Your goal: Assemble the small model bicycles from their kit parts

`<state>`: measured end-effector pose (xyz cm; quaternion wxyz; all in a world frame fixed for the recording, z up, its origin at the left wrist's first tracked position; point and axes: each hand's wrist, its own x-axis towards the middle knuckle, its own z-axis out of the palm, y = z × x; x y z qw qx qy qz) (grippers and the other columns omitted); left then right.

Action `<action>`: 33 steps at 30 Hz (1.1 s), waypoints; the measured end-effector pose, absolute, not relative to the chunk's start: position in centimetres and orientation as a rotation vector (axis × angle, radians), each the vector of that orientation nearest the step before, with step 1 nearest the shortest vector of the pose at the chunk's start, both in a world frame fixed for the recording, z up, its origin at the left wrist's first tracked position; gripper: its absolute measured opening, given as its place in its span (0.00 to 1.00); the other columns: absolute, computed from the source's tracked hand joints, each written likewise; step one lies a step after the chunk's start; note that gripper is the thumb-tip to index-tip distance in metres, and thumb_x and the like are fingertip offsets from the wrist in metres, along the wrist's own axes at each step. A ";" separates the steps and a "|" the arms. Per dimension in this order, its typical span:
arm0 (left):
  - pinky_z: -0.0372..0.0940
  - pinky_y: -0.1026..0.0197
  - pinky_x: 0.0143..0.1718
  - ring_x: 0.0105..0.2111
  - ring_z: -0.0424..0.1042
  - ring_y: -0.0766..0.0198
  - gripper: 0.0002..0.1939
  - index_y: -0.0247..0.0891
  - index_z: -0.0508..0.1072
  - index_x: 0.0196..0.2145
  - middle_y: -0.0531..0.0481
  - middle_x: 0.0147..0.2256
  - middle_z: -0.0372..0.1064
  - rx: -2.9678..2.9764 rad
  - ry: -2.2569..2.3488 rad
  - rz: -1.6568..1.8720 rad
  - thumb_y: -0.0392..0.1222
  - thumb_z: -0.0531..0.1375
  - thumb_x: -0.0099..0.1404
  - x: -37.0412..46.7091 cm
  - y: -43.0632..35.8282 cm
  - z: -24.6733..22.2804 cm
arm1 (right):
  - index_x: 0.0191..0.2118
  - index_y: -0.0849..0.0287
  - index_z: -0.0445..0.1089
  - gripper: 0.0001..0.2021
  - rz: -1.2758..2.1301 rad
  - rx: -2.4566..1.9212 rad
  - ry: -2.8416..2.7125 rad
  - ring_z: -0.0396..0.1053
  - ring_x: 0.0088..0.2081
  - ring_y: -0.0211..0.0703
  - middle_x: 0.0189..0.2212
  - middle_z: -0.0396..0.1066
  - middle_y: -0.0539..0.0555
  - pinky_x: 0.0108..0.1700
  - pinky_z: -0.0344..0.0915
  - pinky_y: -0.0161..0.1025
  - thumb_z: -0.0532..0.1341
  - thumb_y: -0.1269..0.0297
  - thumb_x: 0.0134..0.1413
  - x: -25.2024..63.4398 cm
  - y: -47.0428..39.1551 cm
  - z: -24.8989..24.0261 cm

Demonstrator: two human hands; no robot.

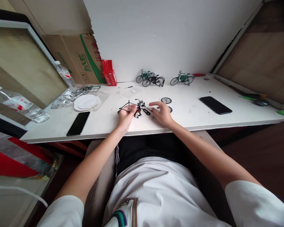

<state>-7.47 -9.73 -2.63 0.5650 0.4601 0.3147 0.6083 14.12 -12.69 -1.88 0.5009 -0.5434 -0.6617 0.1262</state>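
Note:
My left hand (127,117) is closed on a small black model bicycle frame (126,106), held low over the white table. Small dark parts (139,102) lie just right of its fingertips, along with a black elongated piece (146,111). Over the table to the right, my right hand (162,113) has its fingers apart, and nothing shows between them. Beyond it lies a spoked wheel (166,100); a second wheel (170,109) is partly hidden behind the hand.
Assembled model bicycles (153,81) stand at the back, another (182,78) to their right. Phones lie left (78,123) and right (215,105). White plates (86,102), a red box (110,75), a cardboard box (73,56) and plastic bottles (21,104) are on the left.

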 end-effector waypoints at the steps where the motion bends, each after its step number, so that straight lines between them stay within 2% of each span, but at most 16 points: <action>1: 0.70 0.59 0.44 0.38 0.80 0.62 0.24 0.37 0.79 0.40 0.48 0.37 0.80 1.082 0.745 1.441 0.51 0.81 0.54 -7.5 -9.7 -2.6 | 0.48 0.54 0.82 0.14 0.303 -1.314 -1.607 0.73 0.59 0.58 0.52 0.84 0.56 0.57 0.74 0.57 0.61 0.70 0.62 14.2 -12.7 -1.9; 9: 0.68 0.61 0.42 0.42 0.82 0.59 0.27 0.36 0.79 0.43 0.44 0.40 0.82 1.040 0.803 1.389 0.54 0.80 0.53 -7.5 -9.6 -2.7 | 0.45 0.53 0.83 0.13 0.313 -1.322 -1.602 0.72 0.57 0.58 0.49 0.84 0.57 0.56 0.74 0.56 0.59 0.68 0.64 14.1 -12.6 -2.0; 14: 0.69 0.60 0.40 0.42 0.83 0.57 0.32 0.37 0.78 0.47 0.42 0.41 0.83 1.058 0.824 1.344 0.57 0.81 0.53 -7.6 -10.0 -2.2 | 0.45 0.53 0.83 0.10 0.330 -1.264 -1.634 0.74 0.55 0.57 0.47 0.84 0.56 0.55 0.74 0.54 0.63 0.62 0.67 13.9 -12.9 -1.6; 17: 0.71 0.59 0.39 0.39 0.85 0.56 0.33 0.38 0.76 0.45 0.43 0.41 0.84 1.060 0.791 1.338 0.58 0.81 0.51 -7.5 -10.3 -2.0 | 0.45 0.51 0.82 0.09 0.290 -1.223 -1.668 0.73 0.54 0.56 0.47 0.84 0.56 0.57 0.73 0.54 0.63 0.61 0.68 13.7 -13.2 -1.3; 22: 0.74 0.57 0.39 0.36 0.86 0.55 0.33 0.40 0.70 0.42 0.45 0.39 0.84 1.046 0.732 1.338 0.58 0.82 0.50 -7.4 -10.6 -1.8 | 0.44 0.52 0.82 0.09 0.261 -1.189 -1.683 0.73 0.54 0.56 0.46 0.84 0.56 0.60 0.70 0.54 0.62 0.62 0.70 13.4 -13.5 -1.1; 28: 0.75 0.57 0.41 0.38 0.86 0.54 0.33 0.41 0.69 0.44 0.44 0.41 0.84 1.027 0.747 1.341 0.56 0.81 0.53 -7.4 -10.5 -1.8 | 0.45 0.52 0.82 0.10 0.270 -1.228 -1.685 0.73 0.55 0.57 0.47 0.85 0.56 0.60 0.70 0.55 0.61 0.62 0.69 13.4 -13.6 -1.0; 33: 0.75 0.55 0.44 0.39 0.86 0.53 0.32 0.40 0.70 0.43 0.43 0.41 0.83 1.028 0.744 1.340 0.55 0.81 0.53 -7.4 -10.5 -1.8 | 0.45 0.53 0.82 0.13 0.273 -1.225 -1.704 0.73 0.56 0.57 0.47 0.84 0.56 0.61 0.70 0.55 0.58 0.69 0.65 13.5 -13.4 -1.1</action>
